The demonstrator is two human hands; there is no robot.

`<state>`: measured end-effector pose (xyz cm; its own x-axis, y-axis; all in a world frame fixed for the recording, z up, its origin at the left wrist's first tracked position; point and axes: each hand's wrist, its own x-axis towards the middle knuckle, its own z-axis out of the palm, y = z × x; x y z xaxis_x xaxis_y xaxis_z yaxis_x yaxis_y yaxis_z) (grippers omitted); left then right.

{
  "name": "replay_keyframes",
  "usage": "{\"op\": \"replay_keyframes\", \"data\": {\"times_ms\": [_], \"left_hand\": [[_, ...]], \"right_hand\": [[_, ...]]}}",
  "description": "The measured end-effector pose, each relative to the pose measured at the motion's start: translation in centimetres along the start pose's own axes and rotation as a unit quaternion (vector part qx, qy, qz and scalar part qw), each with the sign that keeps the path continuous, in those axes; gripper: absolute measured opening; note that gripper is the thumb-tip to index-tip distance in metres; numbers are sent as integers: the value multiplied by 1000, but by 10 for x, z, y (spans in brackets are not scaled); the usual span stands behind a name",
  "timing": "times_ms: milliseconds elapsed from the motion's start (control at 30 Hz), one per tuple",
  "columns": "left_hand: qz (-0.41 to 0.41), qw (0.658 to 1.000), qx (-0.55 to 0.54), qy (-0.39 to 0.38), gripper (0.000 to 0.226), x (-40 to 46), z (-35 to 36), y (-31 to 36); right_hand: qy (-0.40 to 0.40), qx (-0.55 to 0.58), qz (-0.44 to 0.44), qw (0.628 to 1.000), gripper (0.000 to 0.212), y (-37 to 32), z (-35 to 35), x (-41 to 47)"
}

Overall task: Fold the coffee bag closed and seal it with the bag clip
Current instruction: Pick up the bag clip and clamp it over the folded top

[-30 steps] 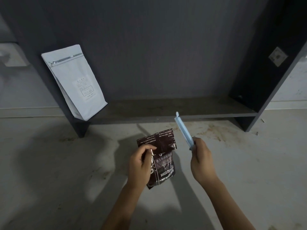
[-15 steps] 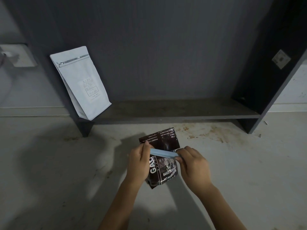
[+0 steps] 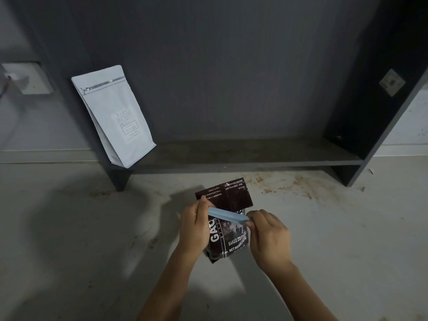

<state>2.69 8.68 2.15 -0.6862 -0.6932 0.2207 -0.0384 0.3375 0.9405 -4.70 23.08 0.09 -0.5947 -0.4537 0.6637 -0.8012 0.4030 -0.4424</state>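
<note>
A dark brown coffee bag with white lettering stands upright low in the middle, its top flap folded over. My left hand grips the bag's left side, thumb up at the fold. A light blue bag clip lies across the bag just under the folded flap, slanting down to the right. My right hand pinches the clip's right end. I cannot tell whether the clip's jaws are snapped together.
A white coffee pouch leans at the left end of a low dark shelf. The shelf's dark side panel rises at the right. Brown stains mark the pale floor in front of the shelf.
A second ago my right hand held the clip upright beside the bag. It has brought the clip down across the folded top, and it now lies against the bag.
</note>
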Motion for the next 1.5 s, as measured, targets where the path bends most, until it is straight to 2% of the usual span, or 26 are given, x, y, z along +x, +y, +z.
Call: {"op": "replay_keyframes", "data": {"times_ms": [333, 467, 533, 700, 833, 933, 1100, 1200, 1300, 1400, 1500], "left_hand": [[20, 1000, 4, -1, 43, -1, 1, 0], [-15, 999, -45, -7, 45, 0, 6, -5], [-37, 997, -71, -2, 43, 0, 6, -8], [-63, 995, -73, -15, 41, 3, 2, -9], [-72, 995, -66, 5, 40, 2, -2, -10], [-75, 995, -68, 3, 38, 3, -4, -12], [-57, 994, -92, 8, 47, -2, -3, -11], [-34, 993, -110, 13, 34, -3, 1, -10], [-17, 994, -95, 60, 23, -6, 7, -15], [3, 991, -92, 95, 41, -10, 11, -18], [-11, 992, -95, 79, 78, -7, 10, -16]], "right_hand": [[13, 9, 15, 1000, 41, -4, -2, -3], [53, 92, 114, 988, 35, -13, -13, 8], [65, 119, 130, 982, 39, -13, -20, 24], [2, 212, 125, 969, 33, -8, -31, 42], [-70, 319, 185, 927, 25, -8, -38, 39], [-109, 356, 193, 908, 18, -9, -49, 46], [-93, 402, 179, 893, 14, -8, -73, 66], [-58, 416, 181, 889, 14, -5, -81, 74], [-24, 415, 186, 890, 18, -4, -79, 74], [-11, 424, 202, 883, 18, -4, -72, 70], [-15, 427, 217, 878, 18, 0, -63, 65]]}}
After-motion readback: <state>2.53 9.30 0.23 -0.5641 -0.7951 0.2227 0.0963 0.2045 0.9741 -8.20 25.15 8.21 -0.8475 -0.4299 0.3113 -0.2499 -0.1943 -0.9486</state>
